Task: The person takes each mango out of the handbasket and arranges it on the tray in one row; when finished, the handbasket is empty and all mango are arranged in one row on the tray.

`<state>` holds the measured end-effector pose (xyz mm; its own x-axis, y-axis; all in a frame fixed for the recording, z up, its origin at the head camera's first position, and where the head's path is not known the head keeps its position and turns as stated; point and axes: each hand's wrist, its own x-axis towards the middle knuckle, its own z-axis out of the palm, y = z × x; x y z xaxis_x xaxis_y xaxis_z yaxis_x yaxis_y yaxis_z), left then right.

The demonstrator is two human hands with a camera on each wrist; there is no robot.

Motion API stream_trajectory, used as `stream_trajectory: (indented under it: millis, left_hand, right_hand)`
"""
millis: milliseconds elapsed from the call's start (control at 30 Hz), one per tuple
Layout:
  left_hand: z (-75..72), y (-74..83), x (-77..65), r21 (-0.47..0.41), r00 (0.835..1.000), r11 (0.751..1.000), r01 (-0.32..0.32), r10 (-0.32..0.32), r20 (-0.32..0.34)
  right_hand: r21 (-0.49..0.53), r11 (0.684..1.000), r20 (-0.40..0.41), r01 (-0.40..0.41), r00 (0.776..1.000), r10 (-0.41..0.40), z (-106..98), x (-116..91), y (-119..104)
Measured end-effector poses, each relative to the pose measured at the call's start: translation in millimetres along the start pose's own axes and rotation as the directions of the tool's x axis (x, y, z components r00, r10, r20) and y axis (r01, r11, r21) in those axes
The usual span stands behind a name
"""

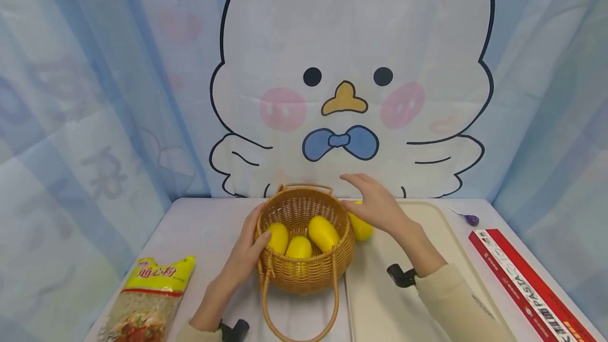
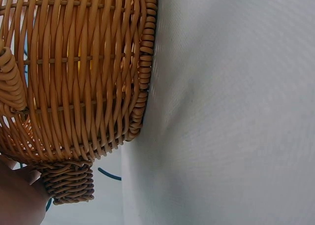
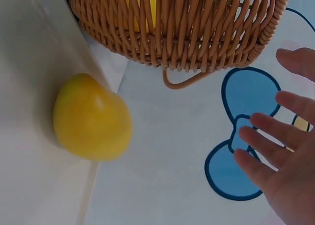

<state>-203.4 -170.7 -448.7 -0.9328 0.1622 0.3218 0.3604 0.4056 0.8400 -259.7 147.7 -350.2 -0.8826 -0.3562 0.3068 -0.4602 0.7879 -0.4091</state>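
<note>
A round wicker basket (image 1: 304,273) stands at the middle of the table, a looped handle hanging at its front. Inside lie three yellow mangoes (image 1: 324,234). My left hand (image 1: 242,252) grips the basket's left side, thumb at the rim; only part of that hand (image 2: 19,195) enters the left wrist view. Over on the right, my right hand (image 1: 377,207) is held with fingers spread beside the rim, nothing in them. Below it another mango (image 3: 92,117) lies on the beige tray (image 1: 394,300), partly covered by the hand in the head view.
A bag of pasta (image 1: 152,300) lies at the front left. Right of the tray are a long red pasta box (image 1: 527,284) and a purple lollipop (image 1: 471,219). A curtain with a cartoon bird (image 1: 351,30) hangs behind the table.
</note>
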Motion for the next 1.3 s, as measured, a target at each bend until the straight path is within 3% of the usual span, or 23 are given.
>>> stream_trajectory:
  millis: [333, 600, 1300]
  left_hand:
    - [0.0, 2.8, 0.1, 0.008, 1.000, 1.000, 0.014, -0.014, 0.008]
    - [-0.9, 3.2, 0.2, 0.005, 1.000, 1.000, 0.011, -0.011, 0.008]
    - [-0.2, 1.0, 0.3, 0.000, 1.000, 1.000, 0.004, -0.004, 0.005]
  right_hand:
    - [0.022, 0.992, 0.077, 0.122, 0.989, -0.124, 7, 10, -18]
    - [0.083, 0.970, 0.168, 0.229, 0.956, -0.240, 23, 15, -31]
    - [0.046, 0.977, 0.401, 0.209, 0.892, -0.210, 53, 18, -59]
